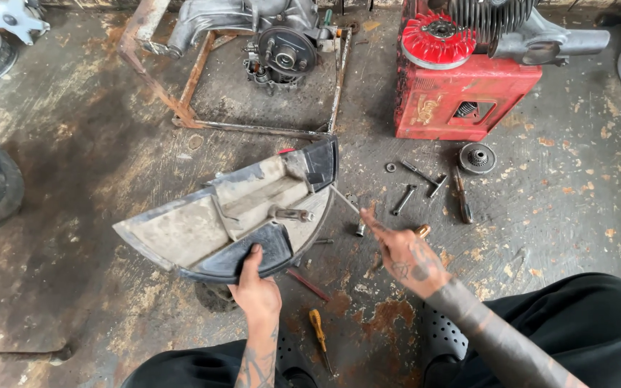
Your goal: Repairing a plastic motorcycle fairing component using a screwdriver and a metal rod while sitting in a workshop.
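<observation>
We are seeing the left hand [255, 287] gripping the near black edge of a dusty grey scooter body panel [231, 215], holding it tilted above the stained concrete floor [73, 287]. A yellow-handled screwdriver [318, 332] is lying on the floor just right of that hand. Right of the panel, the right hand [405, 251] is hovering open, fingers spread, holding nothing. Beyond it, loose bolts [415, 183] are lying before a red engine block [461, 90].
</observation>
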